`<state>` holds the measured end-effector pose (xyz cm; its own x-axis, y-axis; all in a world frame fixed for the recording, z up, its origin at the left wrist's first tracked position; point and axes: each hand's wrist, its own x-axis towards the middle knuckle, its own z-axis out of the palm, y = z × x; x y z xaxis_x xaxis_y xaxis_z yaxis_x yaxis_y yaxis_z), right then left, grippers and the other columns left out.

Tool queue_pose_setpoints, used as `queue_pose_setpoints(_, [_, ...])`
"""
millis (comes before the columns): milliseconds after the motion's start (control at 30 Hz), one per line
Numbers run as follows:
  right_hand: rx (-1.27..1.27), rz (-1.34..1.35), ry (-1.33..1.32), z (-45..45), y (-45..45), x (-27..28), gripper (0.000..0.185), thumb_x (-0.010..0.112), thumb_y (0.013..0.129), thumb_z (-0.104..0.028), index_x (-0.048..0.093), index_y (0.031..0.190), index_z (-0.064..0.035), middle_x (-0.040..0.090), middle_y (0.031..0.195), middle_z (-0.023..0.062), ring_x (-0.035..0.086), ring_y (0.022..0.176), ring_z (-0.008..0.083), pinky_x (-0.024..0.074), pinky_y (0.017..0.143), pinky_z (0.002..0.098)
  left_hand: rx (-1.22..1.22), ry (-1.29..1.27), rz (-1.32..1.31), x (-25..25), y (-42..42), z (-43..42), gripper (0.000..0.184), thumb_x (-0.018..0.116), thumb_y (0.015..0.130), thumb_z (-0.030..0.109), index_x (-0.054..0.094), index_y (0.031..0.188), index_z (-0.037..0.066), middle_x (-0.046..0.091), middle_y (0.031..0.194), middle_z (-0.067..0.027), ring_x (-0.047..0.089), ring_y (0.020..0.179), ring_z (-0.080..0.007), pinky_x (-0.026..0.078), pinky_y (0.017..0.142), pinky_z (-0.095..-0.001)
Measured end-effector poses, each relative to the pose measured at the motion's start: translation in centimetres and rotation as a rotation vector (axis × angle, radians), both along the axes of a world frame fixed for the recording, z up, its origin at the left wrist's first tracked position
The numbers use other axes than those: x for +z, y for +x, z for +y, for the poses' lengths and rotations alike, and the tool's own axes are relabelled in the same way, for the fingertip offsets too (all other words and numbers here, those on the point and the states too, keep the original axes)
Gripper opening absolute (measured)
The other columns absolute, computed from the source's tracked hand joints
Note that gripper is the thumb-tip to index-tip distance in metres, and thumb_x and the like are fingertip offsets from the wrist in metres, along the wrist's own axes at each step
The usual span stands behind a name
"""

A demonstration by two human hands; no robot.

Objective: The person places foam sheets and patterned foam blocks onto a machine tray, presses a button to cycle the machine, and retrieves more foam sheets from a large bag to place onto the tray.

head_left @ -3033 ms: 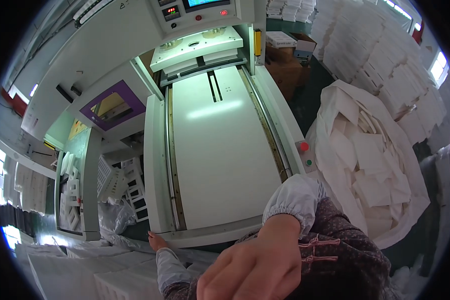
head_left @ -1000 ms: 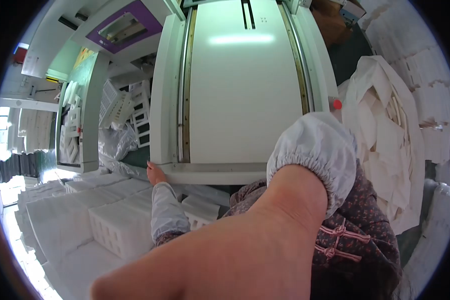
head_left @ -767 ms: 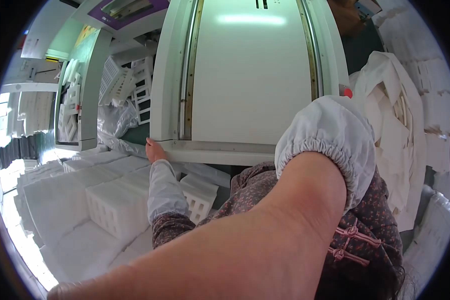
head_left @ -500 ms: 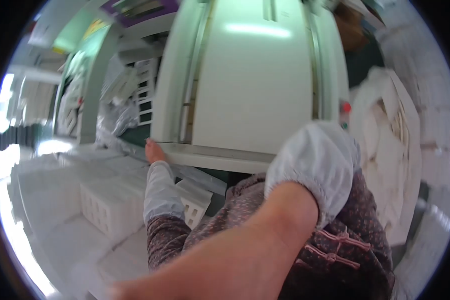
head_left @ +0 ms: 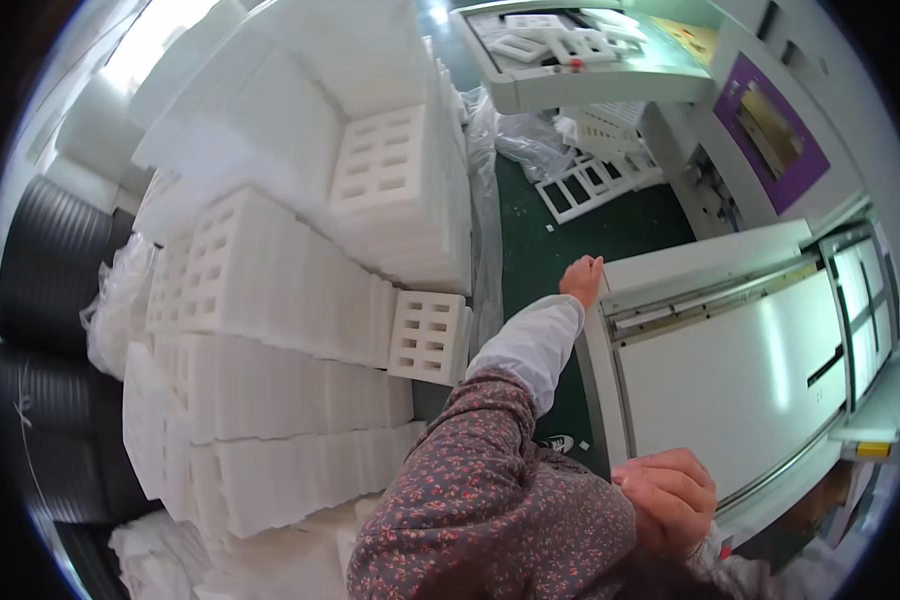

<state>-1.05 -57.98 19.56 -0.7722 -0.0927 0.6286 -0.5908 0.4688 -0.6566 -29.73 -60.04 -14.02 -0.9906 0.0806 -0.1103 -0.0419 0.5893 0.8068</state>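
Note:
My left hand (head_left: pixel 582 281) rests at the near corner of the white machine frame (head_left: pixel 705 256), its fingers curled by the edge; whether it grips the frame is hard to make out. Closer to me, my right hand (head_left: pixel 668 500) is closed with bent fingers in front of my body, near the machine's front edge. What it holds, if anything, is hidden. Beyond it lies the flat white plate (head_left: pixel 730 370) between two metal rails. To the left of my left arm stands a white foam block with rectangular holes (head_left: pixel 428 336).
Tall stacks of white foam sheets (head_left: pixel 280 280) fill the left side, with black rolled material (head_left: pixel 45 270) behind. At the top, a tray (head_left: pixel 530 92) holds cut foam frames. A foam grid (head_left: pixel 590 188) and clear plastic (head_left: pixel 535 140) lie on the green floor.
The view has swung left, bringing the foam stacks into sight and shifting the machine to the right. My right hand has come down from close to the camera. My left hand remains at the machine's corner.

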Motion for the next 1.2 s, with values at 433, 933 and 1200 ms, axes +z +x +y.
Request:
queue_pose_setpoints(433, [-0.139,-0.489,-0.257,-0.5,-1.6,-3.8,0.03,0.049,0.08,0.006,0.061,0.105,-0.0037,0.066,0.09,0.0053,0.058,0.071,0.0151,0.0436,0.062,0.0248,0.093,0.109,-0.545,-12.3,15.9,-25.0,0.044,0.041,0.089,0.042,0.058,0.085,0.002,0.058,0.077,-0.0107,0.054,0.071,-0.0239,0.043,0.066,-0.0313])
queue_pose_setpoints(933, [-1.742,-0.108,-1.062,0.1,22.5,-14.1,0.022,0.052,0.084,-0.01,0.061,0.102,-0.0002,0.063,0.077,0.005,0.054,0.066,0.0104,0.0435,0.063,0.0202,-1.638,-0.463,-0.759,8.0,18.9,-4.9,0.038,0.05,0.087,0.032,0.059,0.068,0.001,0.055,0.057,-0.0062,0.05,0.051,-0.0136,0.042,0.053,-0.0236])
queue_pose_setpoints(1200, [-2.173,0.056,-1.433,1.0,48.0,-33.4,0.034,0.056,0.081,-0.024,0.056,0.105,0.0007,0.06,0.084,0.0077,0.054,0.065,0.0142,0.0443,0.058,0.0231,-1.777,-0.51,-0.634,13.2,32.0,0.9,0.035,0.049,0.087,0.028,0.058,0.068,0.0,0.057,0.062,-0.006,0.053,0.059,-0.0136,0.042,0.058,-0.0231])
